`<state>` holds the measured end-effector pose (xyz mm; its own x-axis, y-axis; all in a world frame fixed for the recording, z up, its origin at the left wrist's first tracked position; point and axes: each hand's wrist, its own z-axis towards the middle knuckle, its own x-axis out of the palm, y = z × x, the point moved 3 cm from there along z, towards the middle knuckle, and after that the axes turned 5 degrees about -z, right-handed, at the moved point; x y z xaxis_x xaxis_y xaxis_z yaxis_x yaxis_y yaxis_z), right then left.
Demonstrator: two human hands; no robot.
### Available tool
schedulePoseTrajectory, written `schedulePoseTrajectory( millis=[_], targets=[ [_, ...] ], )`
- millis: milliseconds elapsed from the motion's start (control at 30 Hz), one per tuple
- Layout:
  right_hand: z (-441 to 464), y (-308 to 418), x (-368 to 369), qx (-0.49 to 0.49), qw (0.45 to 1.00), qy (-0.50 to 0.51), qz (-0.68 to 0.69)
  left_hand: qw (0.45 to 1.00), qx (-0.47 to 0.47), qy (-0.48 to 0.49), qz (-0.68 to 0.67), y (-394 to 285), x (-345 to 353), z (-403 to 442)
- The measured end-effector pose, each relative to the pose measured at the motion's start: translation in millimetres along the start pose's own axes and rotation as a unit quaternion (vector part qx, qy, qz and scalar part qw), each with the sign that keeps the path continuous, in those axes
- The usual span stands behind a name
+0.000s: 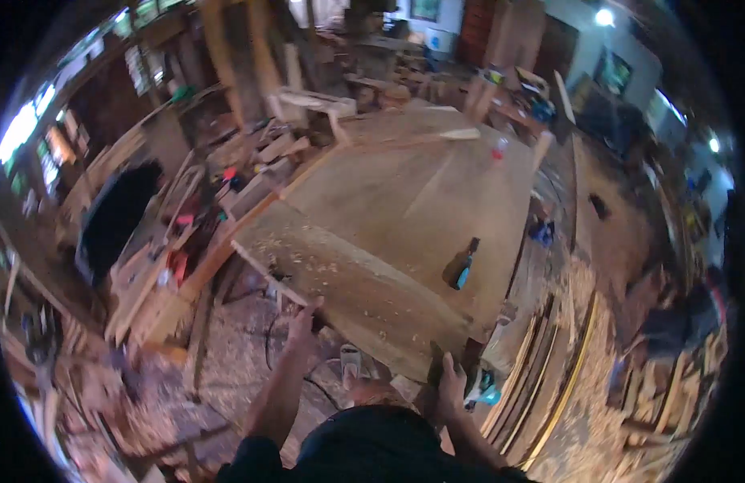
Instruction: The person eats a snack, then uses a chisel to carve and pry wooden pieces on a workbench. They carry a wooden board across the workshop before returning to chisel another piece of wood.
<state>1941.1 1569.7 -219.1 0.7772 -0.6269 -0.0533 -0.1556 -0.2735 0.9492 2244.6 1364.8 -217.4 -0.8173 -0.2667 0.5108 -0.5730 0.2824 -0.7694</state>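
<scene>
A wide wooden plank (348,278), strewn with shavings, lies across the near end of a larger wooden panel (412,181). My left hand (305,320) is closed on the plank's near edge, left of my body. Farther right, my right hand (450,385) grips the same edge near its right end, with the fingers partly hidden beneath. On the panel beyond the plank lies a blue-and-black hand tool (467,264), which looks like a chisel. A teal power tool (487,390) sits low beside my right hand.
Long timber strips (541,378) lie at the right. Offcuts and planks (163,298) crowd the left side. Wood shavings (235,362) and a dark cable (269,342) cover the floor below. A small red-and-clear container (499,149) stands at the panel's far end.
</scene>
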Motion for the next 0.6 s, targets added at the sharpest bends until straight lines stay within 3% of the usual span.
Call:
schedulePoseTrajectory(
  millis=[33, 133, 200, 233, 300, 333, 433, 500, 600],
  targets=[
    [19, 4, 14, -0.052, 0.992, -0.018, -0.114, 1.000, -0.012, -0.009, -0.012, 4, -9, 33],
    [71, 31, 54, 0.085, 0.979, 0.009, -0.186, 0.989, -0.003, 0.053, 0.142, 24, -88, 166],
    [104, 45, 60, 0.033, 0.952, -0.023, -0.303, 0.990, -0.121, -0.026, 0.068, -7, -34, 159],
    [117, 48, 59, 0.009, 0.931, -0.038, -0.362, 0.991, -0.120, -0.006, 0.061, -13, -19, 167],
    [164, 26, 45, -0.152, 0.913, -0.118, -0.359, 0.992, -0.121, 0.021, 0.030, -11, -8, 169],
    [182, 39, 43, -0.149, 0.914, -0.144, -0.349, 0.990, -0.137, 0.019, 0.038, -8, -8, 178],
    [238, 106, 55, -0.025, 0.916, -0.191, -0.351, 0.974, -0.197, 0.037, 0.107, 0, -11, 211],
    [288, 69, 53, -0.001, 0.872, -0.213, -0.442, 0.942, -0.242, 0.097, 0.213, -11, -9, 225],
    [325, 57, 39, 0.110, 0.880, -0.106, -0.450, 0.864, -0.357, 0.114, 0.337, -40, -12, 236]
  ],
)
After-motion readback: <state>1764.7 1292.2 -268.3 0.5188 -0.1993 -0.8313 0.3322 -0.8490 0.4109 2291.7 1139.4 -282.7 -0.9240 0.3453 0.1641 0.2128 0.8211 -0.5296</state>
